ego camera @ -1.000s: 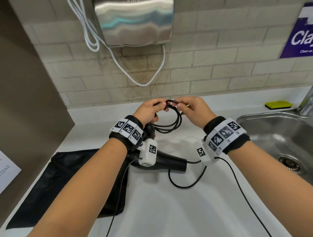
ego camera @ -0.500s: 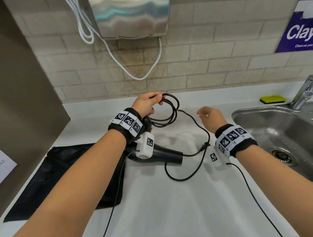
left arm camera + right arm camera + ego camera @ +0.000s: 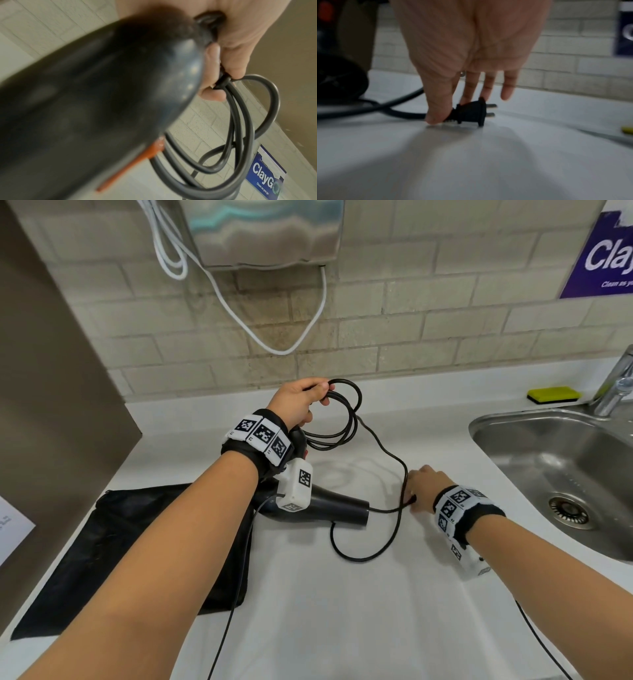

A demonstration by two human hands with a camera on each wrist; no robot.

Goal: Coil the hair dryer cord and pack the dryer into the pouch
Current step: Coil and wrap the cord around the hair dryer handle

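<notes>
Your left hand (image 3: pixel 297 402) is gripping the coiled cord (image 3: pixel 342 419) at twelve o'clock, keeping loops gathered above the hair dryer (image 3: pixel 329 506). Your right hand (image 3: pixel 423 486) is pinching the plug (image 3: pixel 471 113) at three o'clock, readying the tail. The pouch (image 3: pixel 113 549) is waiting at nine o'clock.

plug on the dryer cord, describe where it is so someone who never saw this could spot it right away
Start at the steel sink on the right of the white counter; just left of it the right hand reaches down to the counter. The plug lies there, pinched at its cord end between thumb and fingertip. It is the stubby black end piece with two bare metal prongs, unlike the loops in the left hand.
</notes>
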